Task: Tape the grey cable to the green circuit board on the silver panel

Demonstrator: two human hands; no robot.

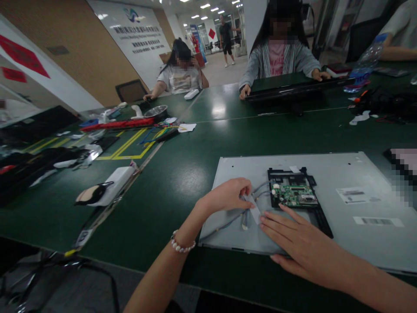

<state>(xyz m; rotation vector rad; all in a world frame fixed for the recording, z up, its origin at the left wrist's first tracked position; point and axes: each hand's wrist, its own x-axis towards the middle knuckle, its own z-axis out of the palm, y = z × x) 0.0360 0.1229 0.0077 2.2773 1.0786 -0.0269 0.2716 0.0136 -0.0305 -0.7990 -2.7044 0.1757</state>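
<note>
A grey metal display back panel (325,174) lies flat on the green table in front of me. A green circuit board (295,194) sits in a black frame near its middle. Thin grey cables (228,222) run from the board toward the panel's left edge. My left hand (228,194) is closed in a pinch on a white strip of tape (253,208) over the cables. My right hand (299,239) lies flat on the panel just right of the strip, fingers stretched out and fingertips touching it.
Two people sit across the green table (182,174); one holds a black monitor (293,89). Tools, a metal bowl (156,111) and yellow floor-style tape markings (130,145) lie at left. A white pad (107,187) rests nearby. A plastic bottle (365,61) stands at far right.
</note>
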